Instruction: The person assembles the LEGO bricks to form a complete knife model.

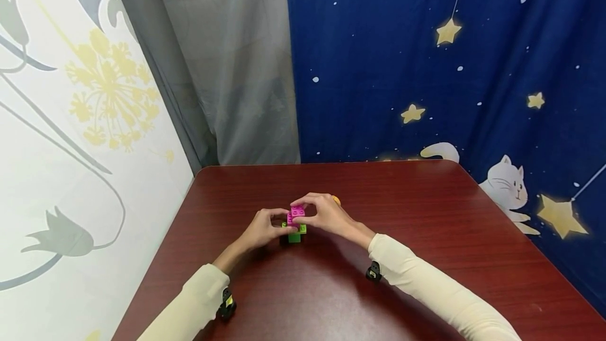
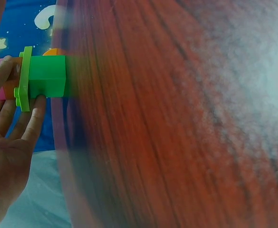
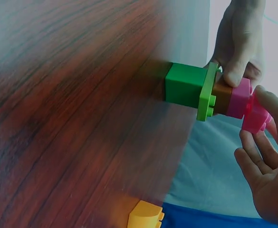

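A stack of toy bricks stands on the table, with a green brick (image 3: 185, 84) at the bottom. Above it come a light green plate (image 3: 205, 102), a brown brick (image 3: 221, 97) and a pink brick (image 3: 238, 100). My left hand (image 1: 259, 229) steadies this stack, its thumb against the brown brick and its fingers around the far side. Between thumb and fingers, my right hand (image 1: 329, 214) pinches a second, brighter pink brick (image 3: 255, 116) at the top of the stack. In the right wrist view it sits tilted against the lower pink brick; whether it is pressed on, I cannot tell.
A yellow-orange brick (image 3: 145, 216) lies on the table, partly behind my right hand in the head view. The reddish-brown table (image 1: 379, 188) meets a patterned white wall (image 1: 94, 172) at left. Grey and blue curtains (image 1: 369, 67) hang behind.
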The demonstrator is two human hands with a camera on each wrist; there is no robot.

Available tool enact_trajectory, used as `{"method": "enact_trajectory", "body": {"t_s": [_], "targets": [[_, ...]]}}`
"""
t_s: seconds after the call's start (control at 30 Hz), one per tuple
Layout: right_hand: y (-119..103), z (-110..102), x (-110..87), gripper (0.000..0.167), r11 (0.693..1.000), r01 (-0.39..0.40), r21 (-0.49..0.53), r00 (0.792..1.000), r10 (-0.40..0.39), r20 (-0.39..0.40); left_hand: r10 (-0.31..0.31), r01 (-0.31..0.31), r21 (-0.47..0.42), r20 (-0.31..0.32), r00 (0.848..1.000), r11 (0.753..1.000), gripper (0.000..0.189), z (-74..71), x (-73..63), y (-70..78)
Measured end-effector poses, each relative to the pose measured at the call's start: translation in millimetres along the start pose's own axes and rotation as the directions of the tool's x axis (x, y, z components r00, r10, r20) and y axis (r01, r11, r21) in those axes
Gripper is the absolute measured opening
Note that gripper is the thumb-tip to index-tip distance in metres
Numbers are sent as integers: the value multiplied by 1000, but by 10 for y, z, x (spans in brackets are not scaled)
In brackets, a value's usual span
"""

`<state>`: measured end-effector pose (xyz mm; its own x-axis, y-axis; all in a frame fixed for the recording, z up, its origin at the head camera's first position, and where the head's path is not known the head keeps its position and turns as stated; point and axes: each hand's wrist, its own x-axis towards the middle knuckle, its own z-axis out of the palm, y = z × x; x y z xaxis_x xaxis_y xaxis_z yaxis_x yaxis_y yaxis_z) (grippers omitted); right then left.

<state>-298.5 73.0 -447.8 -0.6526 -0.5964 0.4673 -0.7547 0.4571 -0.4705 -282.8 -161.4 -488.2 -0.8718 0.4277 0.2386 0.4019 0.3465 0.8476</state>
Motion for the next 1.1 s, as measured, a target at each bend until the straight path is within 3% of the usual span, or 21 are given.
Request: {"method": "enact_trajectory", "body": {"t_s": [0.3, 0.7, 0.9, 1.1], "targets": [[-36, 38, 13, 38, 999, -28, 35, 999, 28, 17, -8, 8, -17, 6, 1000, 1000, 34, 12, 5, 14], [-67, 77, 30, 37, 993, -79, 82, 997, 78, 14, -7, 7, 24, 6, 1000, 1000, 29, 12, 19, 4], [-67, 58, 70, 38, 999, -39, 33, 998, 38, 42, -4, 4, 17, 4, 1000, 1000, 31, -3, 8, -16], [-11, 70, 55, 41, 998, -26, 63, 998, 22, 58, 9, -8, 49, -8, 1000, 999, 31, 18, -9, -24]]}}
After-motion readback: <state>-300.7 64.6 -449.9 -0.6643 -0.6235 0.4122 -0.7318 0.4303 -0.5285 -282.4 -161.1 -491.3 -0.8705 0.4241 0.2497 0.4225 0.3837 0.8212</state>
